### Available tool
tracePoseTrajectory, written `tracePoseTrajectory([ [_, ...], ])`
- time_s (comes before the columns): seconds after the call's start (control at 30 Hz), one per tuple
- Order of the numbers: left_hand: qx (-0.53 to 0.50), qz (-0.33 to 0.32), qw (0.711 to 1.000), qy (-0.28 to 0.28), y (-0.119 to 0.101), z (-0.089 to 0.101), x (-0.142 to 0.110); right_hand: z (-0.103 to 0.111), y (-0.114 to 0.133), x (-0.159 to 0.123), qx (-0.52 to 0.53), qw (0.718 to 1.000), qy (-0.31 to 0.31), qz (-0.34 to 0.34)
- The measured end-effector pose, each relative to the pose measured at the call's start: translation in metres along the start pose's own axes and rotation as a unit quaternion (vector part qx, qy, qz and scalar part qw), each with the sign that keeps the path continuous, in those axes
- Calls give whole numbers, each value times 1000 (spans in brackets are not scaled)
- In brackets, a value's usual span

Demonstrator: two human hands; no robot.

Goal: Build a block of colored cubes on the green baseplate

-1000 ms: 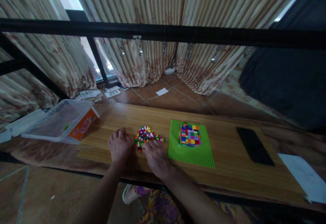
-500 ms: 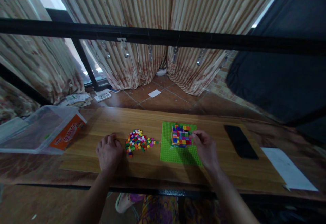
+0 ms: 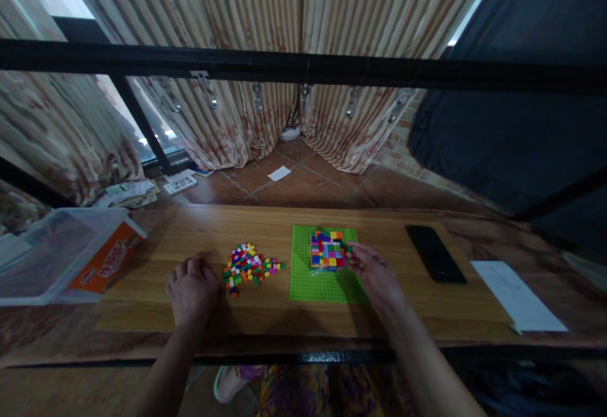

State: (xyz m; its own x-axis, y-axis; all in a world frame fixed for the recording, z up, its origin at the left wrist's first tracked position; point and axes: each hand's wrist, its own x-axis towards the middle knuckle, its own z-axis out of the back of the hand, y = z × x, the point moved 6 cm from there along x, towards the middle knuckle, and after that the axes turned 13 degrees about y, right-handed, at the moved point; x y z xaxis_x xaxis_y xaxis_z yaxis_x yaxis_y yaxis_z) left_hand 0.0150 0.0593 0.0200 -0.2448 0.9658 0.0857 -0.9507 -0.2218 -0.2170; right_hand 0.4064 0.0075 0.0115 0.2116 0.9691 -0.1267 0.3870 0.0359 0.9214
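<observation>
A bright green studded baseplate (image 3: 303, 287) lies on the wooden board, and a square block built of multicoloured toy bricks (image 3: 328, 251) stands on its upper part. My right hand (image 3: 377, 273) is at the right side of this block, thumb and finger pinched together on what looks like a small dark green toy brick, partly hidden by the fingertips. My left hand (image 3: 193, 290) rests on the board with its fingers loosely bent and slightly apart, holding nothing. Just right of it lies a loose pile of small coloured bricks (image 3: 246, 266), spreading toward the baseplate.
A clear plastic bin (image 3: 71, 221) with an orange label stands at the left end. On the right lie a black phone (image 3: 435, 255) and a white sheet of paper (image 3: 519, 297). A dark metal bar (image 3: 294, 69) crosses beyond the wooden board (image 3: 270, 319), before curtains.
The whole view has shifted slightly, moving most things left in the picture. My right hand stays pinched beside the brick block, its fingers slightly turned. My left hand still rests by the pile.
</observation>
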Motion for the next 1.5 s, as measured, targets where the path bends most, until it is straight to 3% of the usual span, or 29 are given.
tracePoseTrajectory([
  [0.23,-17,1,1000,0,1,1,0,-3,-1,0,-6,1000,16,-2],
  [0.43,-16,2,1000,0,1,1,0,-1,9,7,-124,991,-25,48],
  [0.67,-14,-6,1000,-8,1,0,0,-17,31,10,-381,916,15,121],
  [1.07,-4,-13,1000,-14,-1,1,-1,-47,33,22,-547,815,58,185],
  [1.5,-19,-6,1000,-11,1,-2,-1,-49,28,24,-542,817,57,188],
])
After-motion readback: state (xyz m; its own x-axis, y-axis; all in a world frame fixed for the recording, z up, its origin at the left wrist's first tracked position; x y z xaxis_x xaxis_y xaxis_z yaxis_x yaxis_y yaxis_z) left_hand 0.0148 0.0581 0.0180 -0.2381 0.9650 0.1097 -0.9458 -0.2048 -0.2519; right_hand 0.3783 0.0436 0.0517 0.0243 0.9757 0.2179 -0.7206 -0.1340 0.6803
